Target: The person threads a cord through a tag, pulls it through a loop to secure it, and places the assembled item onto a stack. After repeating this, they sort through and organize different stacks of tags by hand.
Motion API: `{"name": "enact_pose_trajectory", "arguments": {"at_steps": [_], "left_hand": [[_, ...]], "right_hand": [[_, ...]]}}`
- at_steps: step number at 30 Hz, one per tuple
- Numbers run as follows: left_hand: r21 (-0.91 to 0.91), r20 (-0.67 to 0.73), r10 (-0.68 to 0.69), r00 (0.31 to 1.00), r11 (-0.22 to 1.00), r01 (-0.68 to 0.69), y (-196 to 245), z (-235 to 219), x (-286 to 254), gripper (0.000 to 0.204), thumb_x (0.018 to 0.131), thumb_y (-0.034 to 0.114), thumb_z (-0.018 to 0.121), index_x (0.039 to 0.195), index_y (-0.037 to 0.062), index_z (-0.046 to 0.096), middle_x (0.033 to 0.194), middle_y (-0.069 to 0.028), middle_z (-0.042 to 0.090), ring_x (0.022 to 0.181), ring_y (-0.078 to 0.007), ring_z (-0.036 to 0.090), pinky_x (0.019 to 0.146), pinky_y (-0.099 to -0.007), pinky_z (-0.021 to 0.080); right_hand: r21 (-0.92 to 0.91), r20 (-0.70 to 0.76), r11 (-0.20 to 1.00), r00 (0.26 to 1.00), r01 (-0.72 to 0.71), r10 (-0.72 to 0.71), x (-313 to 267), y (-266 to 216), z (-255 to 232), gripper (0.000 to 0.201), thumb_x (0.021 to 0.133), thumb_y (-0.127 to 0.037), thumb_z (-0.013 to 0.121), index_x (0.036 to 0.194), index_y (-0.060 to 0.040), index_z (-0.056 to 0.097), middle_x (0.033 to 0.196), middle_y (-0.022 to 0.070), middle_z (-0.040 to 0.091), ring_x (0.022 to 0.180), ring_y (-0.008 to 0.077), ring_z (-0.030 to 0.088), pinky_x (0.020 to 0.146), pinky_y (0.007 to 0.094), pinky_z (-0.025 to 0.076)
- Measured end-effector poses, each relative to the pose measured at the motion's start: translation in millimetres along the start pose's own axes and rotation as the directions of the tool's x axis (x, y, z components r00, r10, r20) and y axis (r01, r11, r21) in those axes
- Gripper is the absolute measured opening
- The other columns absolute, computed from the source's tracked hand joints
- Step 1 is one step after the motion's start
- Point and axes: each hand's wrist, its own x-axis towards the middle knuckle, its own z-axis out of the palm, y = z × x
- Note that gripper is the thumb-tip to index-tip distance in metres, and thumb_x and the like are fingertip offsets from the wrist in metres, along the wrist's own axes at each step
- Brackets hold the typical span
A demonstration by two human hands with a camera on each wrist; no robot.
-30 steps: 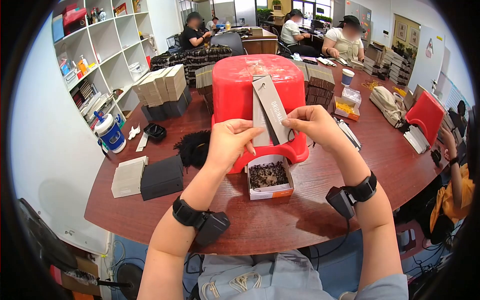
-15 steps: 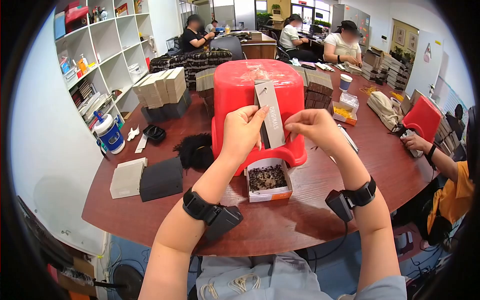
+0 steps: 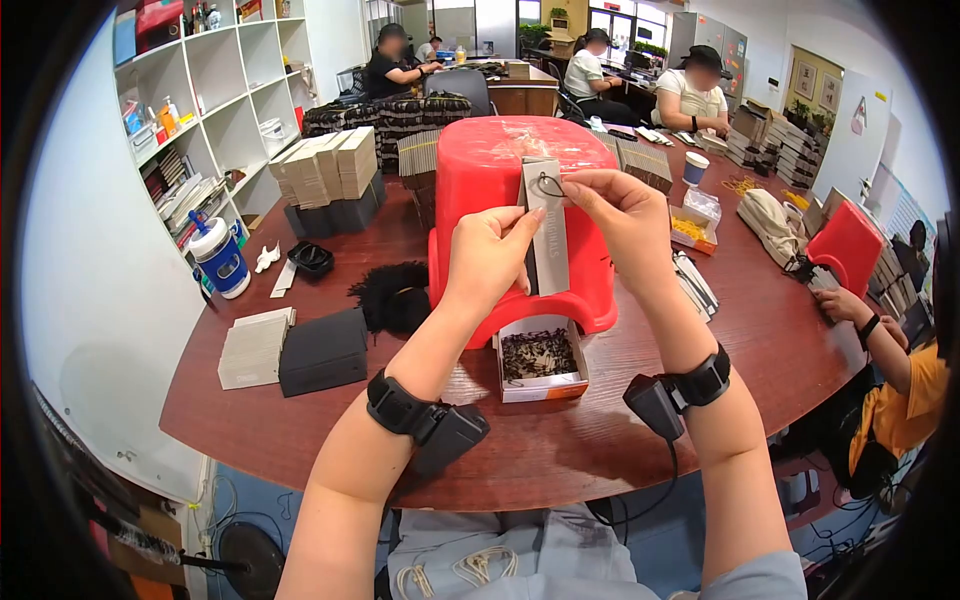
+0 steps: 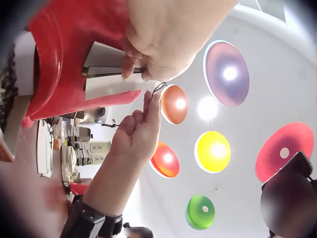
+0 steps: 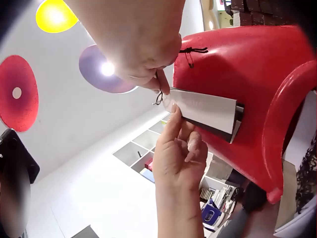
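Observation:
My left hand (image 3: 485,258) pinches a small stack of hang tags (image 3: 549,255) by its left side, thumb in front. The front tag is grey with pale lettering; a black one shows behind it. Near the tags' top hole, my right hand (image 3: 628,215) pinches a thin black string (image 3: 550,188) that loops at the hole. In the right wrist view, a knotted tail of string with a small safety pin (image 5: 190,60) sticks out past the right hand. Behind the tags stands a red plastic stool (image 3: 475,180). An open box (image 3: 545,391) of black strings sits at its base.
Stacked grey tags (image 3: 256,352) and black tags (image 3: 325,355) lie at left, by a black bundle of strings (image 3: 395,298). A blue-and-white jug (image 3: 218,262) stands further left. Bundled tags (image 3: 325,172) rise behind. At right, another person's hand (image 3: 842,303) works by a second red stool (image 3: 848,238).
The fanned tags have come together in the left hand, which shifted up along them. My right hand has moved from the tags' lower right up to the hole, bringing the string there.

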Motion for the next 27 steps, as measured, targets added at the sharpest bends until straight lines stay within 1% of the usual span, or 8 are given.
{"name": "enact_pose_trajectory", "arguments": {"at_steps": [4,6,8,14,19,24,25,27], "left_hand": [[-0.018,0.033,0.008,0.999,1.000,-0.007,-1,-2,-1,0.021,0.081,0.015,0.053,0.088,-0.0046,0.056,0.059,-0.0019,0.054,0.034,-0.0053,0.043,0.032,-0.0181,0.032],[0.056,0.109,0.117,0.987,0.991,-0.123,1,-5,-4,0.023,0.082,0.011,0.049,0.101,-0.0023,0.047,0.062,-0.0039,0.055,0.036,-0.0044,0.041,0.033,-0.0173,0.032],[0.042,0.146,0.139,0.980,0.988,-0.146,-1,-7,-6,0.025,0.083,0.009,0.047,0.105,0.0000,0.041,0.064,-0.0046,0.055,0.036,-0.0041,0.040,0.034,-0.0170,0.031],[0.047,0.267,0.160,0.950,0.983,-0.179,2,-20,-5,0.028,0.085,0.005,0.042,0.111,0.0045,0.032,0.071,-0.0052,0.055,0.038,-0.0033,0.038,0.035,-0.0163,0.031],[0.074,0.299,0.211,0.931,0.967,-0.243,5,-19,-9,0.027,0.085,0.005,0.042,0.111,0.0050,0.034,0.068,-0.0020,0.053,0.040,-0.0022,0.037,0.037,-0.0159,0.030],[0.384,0.393,0.302,0.869,0.804,-0.453,4,-26,-16,0.026,0.083,0.003,0.044,0.108,0.0055,0.039,0.055,0.0012,0.047,0.043,-0.0026,0.038,0.040,-0.0184,0.030],[0.385,0.396,0.305,0.866,0.801,-0.458,6,-27,-20,0.026,0.083,0.003,0.044,0.108,0.0055,0.039,0.055,0.0012,0.047,0.043,-0.0026,0.038,0.040,-0.0184,0.030],[0.419,0.349,0.115,0.930,0.869,-0.264,10,-29,-28,0.027,0.081,0.005,0.046,0.107,0.0053,0.038,0.056,-0.0102,0.049,0.048,-0.0110,0.042,0.049,-0.0249,0.035]], "right_hand": [[0.030,0.007,0.999,1.000,-0.020,0.020,-8,11,-3,0.013,0.075,-0.007,0.059,0.083,0.0033,0.060,0.071,0.0050,0.061,0.064,0.0061,0.056,0.058,0.0173,0.043],[0.096,0.016,0.995,1.000,-0.021,0.019,-8,13,-1,0.014,0.078,-0.008,0.055,0.087,0.0022,0.058,0.062,0.0016,0.056,0.054,0.0039,0.050,0.049,0.0165,0.038],[0.204,0.077,0.951,0.973,-0.231,0.220,-8,12,-5,0.018,0.082,-0.012,0.049,0.092,0.0001,0.056,0.053,-0.0034,0.046,0.044,0.0018,0.038,0.040,0.0167,0.029],[0.230,0.247,0.873,0.894,-0.429,0.374,-5,7,-6,0.023,0.085,-0.017,0.042,0.095,-0.0018,0.056,0.049,-0.0066,0.038,0.040,0.0016,0.031,0.037,0.0174,0.021],[0.163,0.266,0.894,0.891,-0.418,0.368,-7,1,-4,0.024,0.086,-0.017,0.042,0.098,-0.0021,0.056,0.053,-0.0059,0.042,0.041,0.0018,0.031,0.038,0.0171,0.023],[0.097,0.234,0.913,0.901,-0.396,0.366,-3,-7,0,0.025,0.086,-0.022,0.042,0.091,-0.0048,0.059,0.052,-0.0074,0.041,0.041,0.0006,0.029,0.037,0.0169,0.019],[0.126,0.212,0.920,0.916,-0.372,0.342,-3,-11,0,0.024,0.086,-0.022,0.043,0.089,-0.0042,0.060,0.056,-0.0068,0.044,0.046,0.0006,0.033,0.040,0.0163,0.024],[0.155,0.189,0.924,0.929,-0.349,0.319,0,-10,1,0.024,0.085,-0.022,0.045,0.087,-0.0036,0.060,0.059,-0.0062,0.047,0.050,0.0006,0.038,0.043,0.0158,0.029]]}}
